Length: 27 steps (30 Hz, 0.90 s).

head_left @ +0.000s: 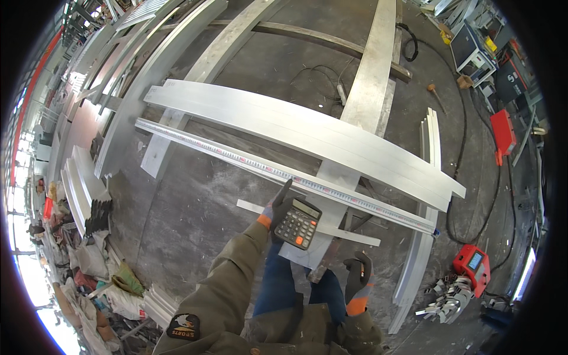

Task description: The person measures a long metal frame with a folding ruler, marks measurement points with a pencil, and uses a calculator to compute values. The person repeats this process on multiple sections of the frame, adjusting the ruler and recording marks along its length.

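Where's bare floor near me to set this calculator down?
A broad patch of floor is bare between the left sleeve, the tape measure and the stacked metal profiles. A narrower one separates the right hand from the metal rail. Lower left is crowded with bags, lower right with a red device and metal pieces.

White light (pixel 52 322) glares left of the grey floor (pixel 183 222).
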Available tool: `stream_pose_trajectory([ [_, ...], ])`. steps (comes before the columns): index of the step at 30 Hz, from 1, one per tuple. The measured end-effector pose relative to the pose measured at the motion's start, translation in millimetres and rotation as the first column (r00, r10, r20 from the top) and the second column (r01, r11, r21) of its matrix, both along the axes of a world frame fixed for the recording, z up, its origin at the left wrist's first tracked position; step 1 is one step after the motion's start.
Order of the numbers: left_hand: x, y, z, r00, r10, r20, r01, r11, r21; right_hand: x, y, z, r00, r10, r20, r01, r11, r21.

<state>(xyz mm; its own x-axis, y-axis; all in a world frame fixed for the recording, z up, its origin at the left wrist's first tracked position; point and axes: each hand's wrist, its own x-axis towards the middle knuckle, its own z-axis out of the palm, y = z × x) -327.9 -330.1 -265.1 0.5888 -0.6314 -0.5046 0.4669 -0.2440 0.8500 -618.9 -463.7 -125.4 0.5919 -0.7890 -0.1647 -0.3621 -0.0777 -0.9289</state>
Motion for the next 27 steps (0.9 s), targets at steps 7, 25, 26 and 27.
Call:
stream_pose_trajectory([
  [7, 2, -6, 9, 0.995, -0.003, 0.096, -0.001, 0.999, 0.035, -8, 2, 12, 0.999, 0.041, -0.029, -0.038, 0.992, 0.123],
  [25, -2, -9, 26, 0.974, 0.013, 0.228, -0.019, 0.999, 0.026, -6, 32, -19, 0.973, -0.047, -0.228, 0.069, 0.993, 0.092],
  [26, -1, -9, 24, 0.97, 0.007, 0.245, -0.018, 0.999, 0.044, -5, 33, -22, 0.963, -0.016, -0.268, 0.029, 0.998, 0.046],
  [27, 0, -5, 23, 0.988, -0.016, 0.151, 0.009, 0.999, 0.049, -5, 33, -25, 0.951, 0.016, -0.309, -0.019, 1.0, -0.007],
])
